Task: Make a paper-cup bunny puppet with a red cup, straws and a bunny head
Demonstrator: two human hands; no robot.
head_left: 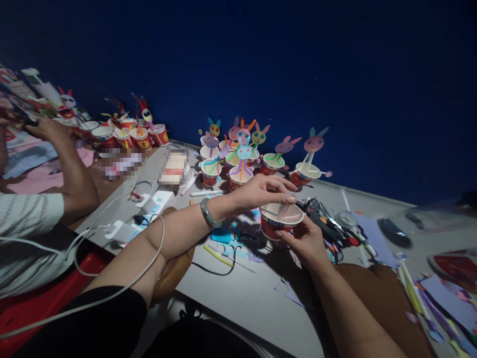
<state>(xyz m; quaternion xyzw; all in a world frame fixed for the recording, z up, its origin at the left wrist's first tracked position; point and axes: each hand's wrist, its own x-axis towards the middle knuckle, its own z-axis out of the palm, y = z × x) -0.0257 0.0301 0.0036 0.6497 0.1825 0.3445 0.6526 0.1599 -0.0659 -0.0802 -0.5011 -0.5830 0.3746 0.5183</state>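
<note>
My right hand (306,242) grips a red and white paper cup (280,222) from below, just above the grey table (242,293). My left hand (263,191) reaches over the cup's rim, its fingers pinched on thin straws lying inside the cup. A green bangle (207,214) sits on my left wrist. A white cable (122,278) drapes over my left forearm.
Behind the cup stand several finished cups with paper bunny faces (244,149) on straws. A glue gun (324,219) lies right of the cup. More cups (126,134) stand at far left, where another person's arm (70,169) rests. Straws and paper scraps (421,293) lie at right. A power strip (149,206) lies at left.
</note>
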